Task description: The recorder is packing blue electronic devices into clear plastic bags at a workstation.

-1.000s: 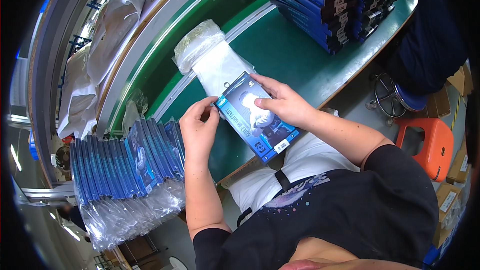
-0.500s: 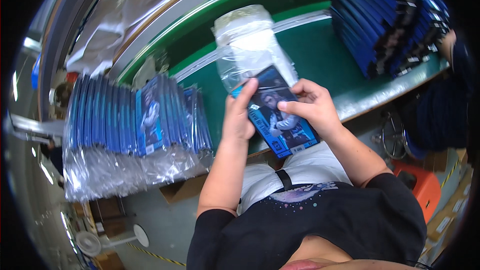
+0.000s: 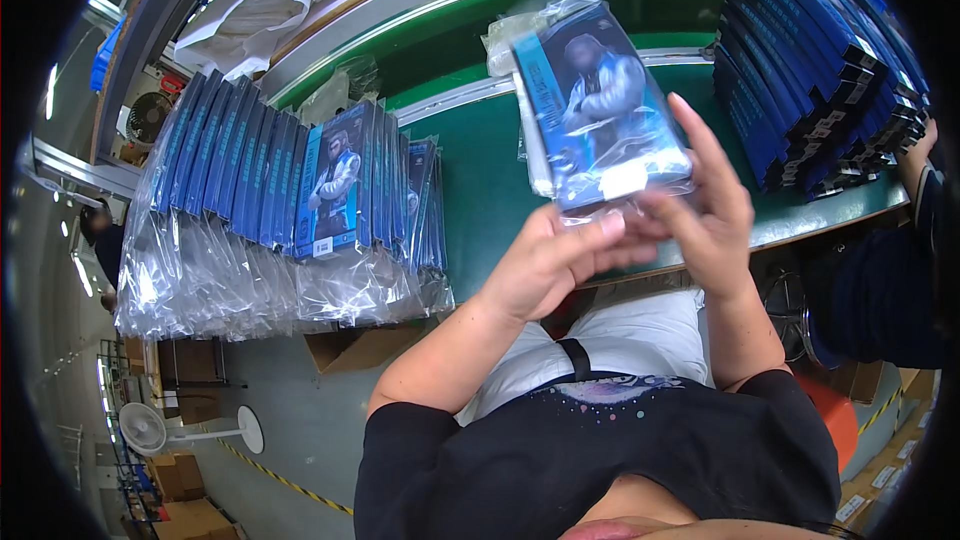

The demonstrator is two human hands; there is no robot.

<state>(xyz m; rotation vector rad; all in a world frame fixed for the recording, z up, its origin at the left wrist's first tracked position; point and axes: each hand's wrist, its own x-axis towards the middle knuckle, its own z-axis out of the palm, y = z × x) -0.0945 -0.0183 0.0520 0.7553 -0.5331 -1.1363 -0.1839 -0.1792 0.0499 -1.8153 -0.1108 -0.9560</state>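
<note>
A flat blue box (image 3: 600, 90) printed with a standing figure is held up in front of me, over the table. Clear plastic film (image 3: 600, 206) shows around its near end, wrinkled and shiny. My right hand (image 3: 715, 205) grips the box's near right corner, the index finger stretched along its side and the thumb at the near end. Just below that end is my left hand (image 3: 570, 258), its thumb and fingers closed around the loose plastic. Partly covered by the box, a stack of clear bags (image 3: 505, 45) lies behind it on the green table (image 3: 470, 155).
On the left stands a row of blue boxes in clear bags (image 3: 240, 165), their loose plastic hanging over the table edge. Blue boxes (image 3: 790, 70) are piled high at the right. Another person's hand (image 3: 920, 145) touches that pile. A white fan (image 3: 145, 427) stands on the floor.
The box has moved away from my lap, up and forward over the table. My left hand has shifted from its left side to the plastic at its near end; my right hand has moved to the corner.
</note>
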